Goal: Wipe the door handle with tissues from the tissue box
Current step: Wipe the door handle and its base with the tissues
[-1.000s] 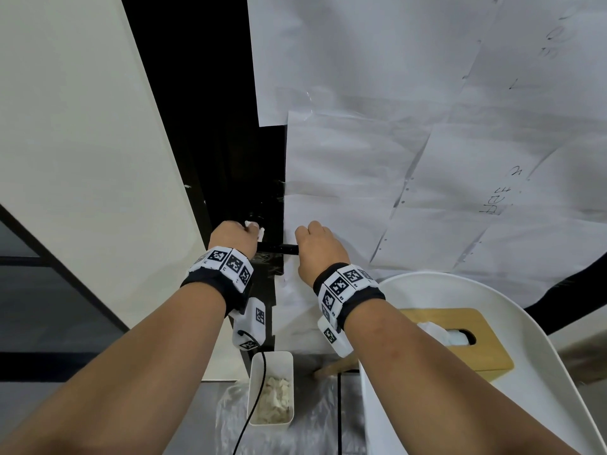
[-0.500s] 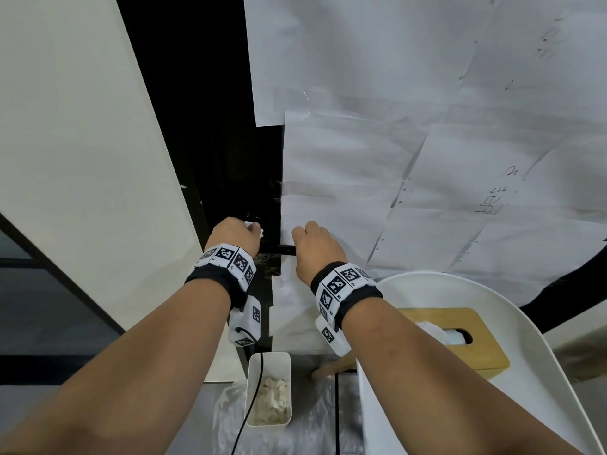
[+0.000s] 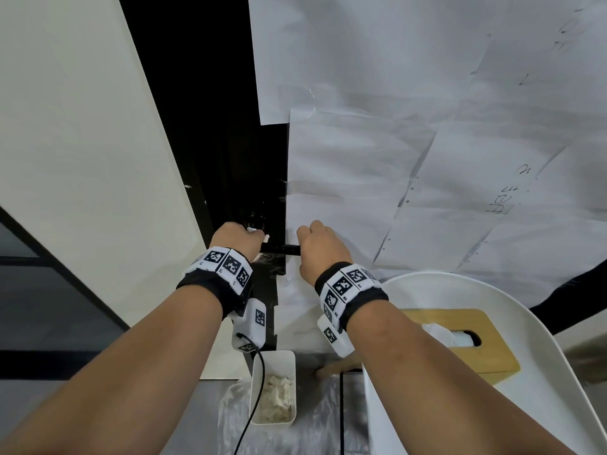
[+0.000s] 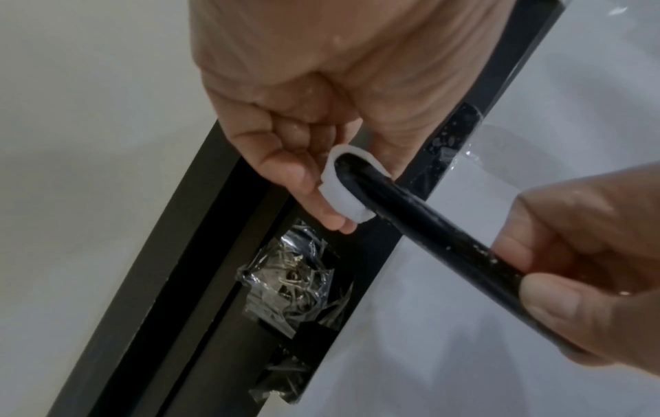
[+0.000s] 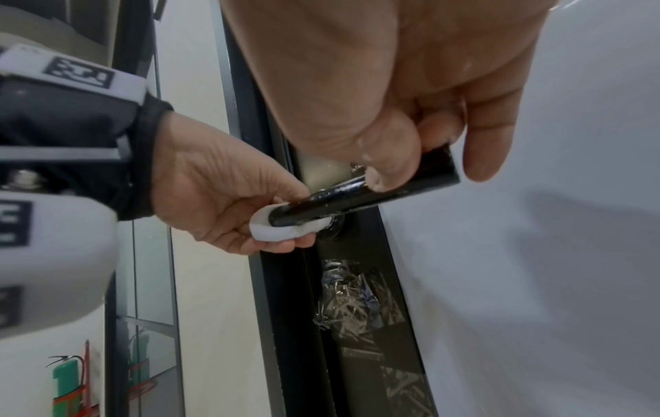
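Note:
A black lever door handle (image 3: 280, 248) (image 4: 421, 225) (image 5: 360, 197) juts from the dark door edge. My left hand (image 3: 237, 239) (image 4: 303, 158) (image 5: 228, 208) holds a folded white tissue (image 4: 343, 191) (image 5: 282, 228) (image 3: 265, 238) curled round the handle's pivot end. My right hand (image 3: 320, 247) (image 4: 578, 270) (image 5: 403, 135) grips the handle's free end, thumb under it. A wooden tissue box (image 3: 473, 343) with a tissue poking from its slot sits on a white chair seat (image 3: 542, 405) at lower right.
White paper sheets (image 3: 427, 159) cover the door to the right of the handle. Crumpled clear tape (image 4: 289, 282) sticks on the door edge below it. A white bin (image 3: 273, 389) with used tissues stands on the floor beneath my arms. A pale wall panel (image 3: 82, 159) is left.
Both hands stay on the handle; the view has shifted only slightly, and the left hand with the tissue has barely moved at the pivot end.

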{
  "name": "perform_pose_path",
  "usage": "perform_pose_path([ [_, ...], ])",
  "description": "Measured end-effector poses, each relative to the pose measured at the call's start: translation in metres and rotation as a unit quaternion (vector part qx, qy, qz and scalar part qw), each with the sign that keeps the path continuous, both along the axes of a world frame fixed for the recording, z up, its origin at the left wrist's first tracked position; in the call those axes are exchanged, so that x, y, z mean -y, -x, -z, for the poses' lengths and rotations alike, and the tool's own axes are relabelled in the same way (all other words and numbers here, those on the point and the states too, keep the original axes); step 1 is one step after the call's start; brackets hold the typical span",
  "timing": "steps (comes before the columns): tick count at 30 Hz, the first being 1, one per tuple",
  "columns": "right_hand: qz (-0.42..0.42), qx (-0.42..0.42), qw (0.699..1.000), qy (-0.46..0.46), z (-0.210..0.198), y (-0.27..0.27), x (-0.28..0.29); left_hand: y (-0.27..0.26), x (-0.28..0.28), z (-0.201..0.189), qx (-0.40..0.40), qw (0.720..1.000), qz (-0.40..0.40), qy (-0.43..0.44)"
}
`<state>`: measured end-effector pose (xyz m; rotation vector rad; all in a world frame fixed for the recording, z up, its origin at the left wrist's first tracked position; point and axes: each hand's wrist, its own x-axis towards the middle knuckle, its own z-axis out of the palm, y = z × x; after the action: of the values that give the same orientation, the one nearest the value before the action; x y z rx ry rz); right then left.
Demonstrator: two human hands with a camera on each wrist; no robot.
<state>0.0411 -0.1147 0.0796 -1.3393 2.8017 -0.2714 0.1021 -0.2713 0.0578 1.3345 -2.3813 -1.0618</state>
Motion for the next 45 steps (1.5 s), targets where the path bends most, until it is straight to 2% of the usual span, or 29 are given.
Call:
perform_pose_path([
  [9,0.003,0.004,1.000,0.000,-0.001,-0.002,-0.002,0.004,-0.006,-0.012,-0.002,1.000,0.008,0.027],
  [13,0.004,0.003,1.000,0.000,0.000,-0.002,-0.002,-0.001,-0.003,-0.021,0.009,1.000,0.006,-0.012],
  [15,0.002,0.002,1.000,0.000,0.001,-0.002,-0.002,0.001,-0.001,-0.025,-0.005,0.997,-0.032,-0.070],
  [17,0.000,-0.001,1.000,0.001,0.001,-0.001,-0.002,-0.004,-0.005,-0.017,0.051,0.998,0.018,0.010],
  [18,0.000,-0.001,1.000,0.002,0.001,-0.001,-0.002,-0.003,-0.005,-0.016,0.065,0.998,0.002,0.021],
  [21,0.000,0.000,1.000,0.000,0.000,-0.001,-0.002,0.001,-0.004,-0.014,0.042,0.999,-0.009,0.005],
  [24,0.001,-0.001,1.000,-0.002,0.000,-0.001,-0.001,0.000,-0.004,-0.017,-0.027,0.994,-0.033,-0.099],
  [26,0.002,0.001,1.000,-0.001,0.001,-0.001,0.000,-0.004,-0.007,-0.015,-0.051,0.991,-0.040,-0.117],
  [28,0.001,0.000,1.000,-0.002,0.001,0.000,0.001,-0.004,-0.007,-0.011,-0.058,0.993,-0.045,-0.092],
  [32,0.000,0.000,1.000,-0.004,0.000,-0.001,0.000,-0.004,-0.012,-0.014,-0.001,1.000,-0.023,0.021],
  [38,0.000,0.001,1.000,0.001,-0.001,-0.001,0.000,-0.003,-0.021,-0.023,0.073,0.984,0.003,0.165],
  [45,0.003,0.001,1.000,-0.002,0.000,-0.001,0.001,-0.024,-0.027,-0.011,0.007,0.970,0.074,0.232],
])
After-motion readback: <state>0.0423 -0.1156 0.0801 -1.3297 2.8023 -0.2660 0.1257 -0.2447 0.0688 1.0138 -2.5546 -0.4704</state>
